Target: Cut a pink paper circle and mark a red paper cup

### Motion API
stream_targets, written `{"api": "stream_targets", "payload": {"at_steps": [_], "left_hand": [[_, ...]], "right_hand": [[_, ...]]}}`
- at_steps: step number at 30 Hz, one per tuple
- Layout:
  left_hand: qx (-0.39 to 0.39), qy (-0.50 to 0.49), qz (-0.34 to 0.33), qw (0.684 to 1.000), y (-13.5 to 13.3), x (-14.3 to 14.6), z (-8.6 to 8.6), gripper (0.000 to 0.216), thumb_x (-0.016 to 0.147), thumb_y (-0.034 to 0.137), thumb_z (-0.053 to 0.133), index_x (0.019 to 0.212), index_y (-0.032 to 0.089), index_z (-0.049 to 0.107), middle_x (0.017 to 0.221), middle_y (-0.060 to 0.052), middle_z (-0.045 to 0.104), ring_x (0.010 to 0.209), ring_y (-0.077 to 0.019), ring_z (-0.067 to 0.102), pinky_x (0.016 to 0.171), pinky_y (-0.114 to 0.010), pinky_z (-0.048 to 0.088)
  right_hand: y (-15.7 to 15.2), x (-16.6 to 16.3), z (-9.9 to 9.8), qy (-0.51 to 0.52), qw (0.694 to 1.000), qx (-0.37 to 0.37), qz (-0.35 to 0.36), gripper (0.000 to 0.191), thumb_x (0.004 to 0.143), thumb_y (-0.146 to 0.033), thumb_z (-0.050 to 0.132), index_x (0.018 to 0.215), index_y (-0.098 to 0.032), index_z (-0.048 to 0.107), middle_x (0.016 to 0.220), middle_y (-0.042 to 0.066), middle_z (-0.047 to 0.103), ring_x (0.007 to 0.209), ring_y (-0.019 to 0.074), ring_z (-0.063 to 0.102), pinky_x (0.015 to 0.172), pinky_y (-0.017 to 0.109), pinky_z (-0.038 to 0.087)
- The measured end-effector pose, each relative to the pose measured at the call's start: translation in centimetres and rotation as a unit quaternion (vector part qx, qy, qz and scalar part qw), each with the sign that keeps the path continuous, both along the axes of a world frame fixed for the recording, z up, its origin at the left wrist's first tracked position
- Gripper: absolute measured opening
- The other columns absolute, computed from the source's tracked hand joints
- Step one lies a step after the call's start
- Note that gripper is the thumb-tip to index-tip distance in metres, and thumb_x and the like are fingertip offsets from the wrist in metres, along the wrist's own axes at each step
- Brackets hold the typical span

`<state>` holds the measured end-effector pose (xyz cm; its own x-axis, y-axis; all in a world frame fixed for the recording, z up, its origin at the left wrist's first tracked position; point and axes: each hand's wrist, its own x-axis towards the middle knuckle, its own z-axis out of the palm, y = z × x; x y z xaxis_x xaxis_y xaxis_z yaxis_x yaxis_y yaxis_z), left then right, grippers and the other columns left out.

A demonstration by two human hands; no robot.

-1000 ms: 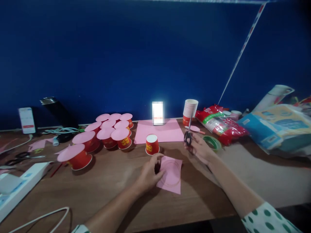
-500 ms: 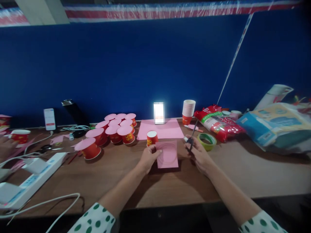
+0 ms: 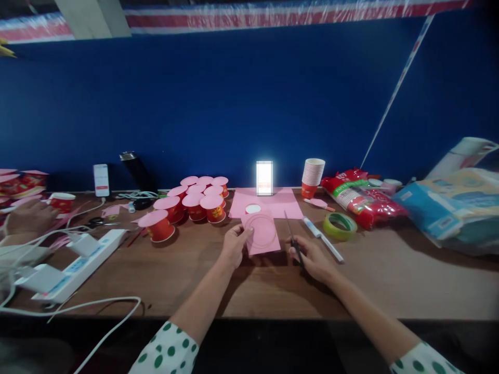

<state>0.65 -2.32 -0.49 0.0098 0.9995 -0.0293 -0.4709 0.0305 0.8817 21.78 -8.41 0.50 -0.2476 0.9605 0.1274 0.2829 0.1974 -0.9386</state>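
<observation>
My left hand (image 3: 233, 244) pinches the left edge of a small pink paper square (image 3: 262, 235) with a circle drawn on it, lifted off the wooden table (image 3: 249, 291). My right hand (image 3: 312, 255) is closed round the handles of dark scissors (image 3: 292, 236), whose blades point up and away, just right of the paper. A red paper cup (image 3: 253, 210) stands right behind the pink square, mostly hidden by it.
Several upturned red cups with pink discs (image 3: 195, 200) stand left of a pink sheet (image 3: 268, 203). A lit phone (image 3: 264, 178), a cup stack (image 3: 312, 176), a pen (image 3: 323, 238), green tape (image 3: 340, 225) and bags (image 3: 448, 208) lie right. A power strip (image 3: 74, 265) and another person's hand (image 3: 27, 218) are at left.
My left hand has lifted the pink square from flat on the table and raised it in front of the red cup. My right hand has lowered the scissors beside it.
</observation>
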Motion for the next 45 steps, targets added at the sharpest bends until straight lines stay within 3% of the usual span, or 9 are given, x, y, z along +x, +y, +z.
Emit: {"api": "stream_targets", "payload": {"at_steps": [5, 16, 33, 45], "left_hand": [[-0.009, 0.001, -0.004, 1.0, -0.3, 0.4, 0.1, 0.039, 0.051, 0.03, 0.079, 0.081, 0.011, 0.062, 0.07, -0.003, 0.067, 0.065, -0.0136, 0.063, 0.067, -0.027, 0.049], [-0.009, -0.003, -0.037, 0.999, -0.6, 1.0, -0.9, 0.035, 0.055, 0.027, 0.078, 0.08, 0.011, 0.061, 0.071, -0.005, 0.068, 0.064, -0.0142, 0.063, 0.068, -0.029, 0.05], [-0.01, -0.024, -0.038, 0.999, -0.6, 1.1, -1.1, 0.034, 0.054, 0.026, 0.079, 0.079, 0.011, 0.063, 0.069, -0.004, 0.068, 0.061, -0.0127, 0.062, 0.064, -0.027, 0.05], [-0.016, -0.022, -0.046, 0.999, -0.6, 1.2, -1.3, 0.034, 0.053, 0.026, 0.079, 0.079, 0.011, 0.063, 0.071, -0.005, 0.069, 0.063, -0.014, 0.063, 0.068, -0.029, 0.05]], "right_hand": [[-0.3, -0.1, 0.0, -0.083, 0.996, 0.022, 0.019, 0.029, 0.084, -0.04, 0.047, 0.1, -0.017, 0.052, 0.065, -0.002, 0.051, 0.058, 0.0109, 0.047, 0.052, 0.022, 0.037], [-0.1, 0.0, 0.2, -0.124, 0.991, 0.047, 0.035, 0.025, 0.085, -0.039, 0.046, 0.093, -0.016, 0.054, 0.071, -0.001, 0.055, 0.063, 0.0118, 0.05, 0.057, 0.022, 0.039], [0.0, 0.1, -0.4, -0.098, 0.994, 0.012, 0.047, 0.02, 0.083, -0.037, 0.048, 0.086, -0.018, 0.052, 0.066, -0.001, 0.053, 0.059, 0.0119, 0.049, 0.051, 0.021, 0.037], [0.1, 0.1, -0.4, -0.094, 0.994, 0.026, 0.045, 0.02, 0.083, -0.035, 0.049, 0.09, -0.017, 0.052, 0.07, 0.0, 0.055, 0.063, 0.013, 0.051, 0.057, 0.022, 0.04]]}}
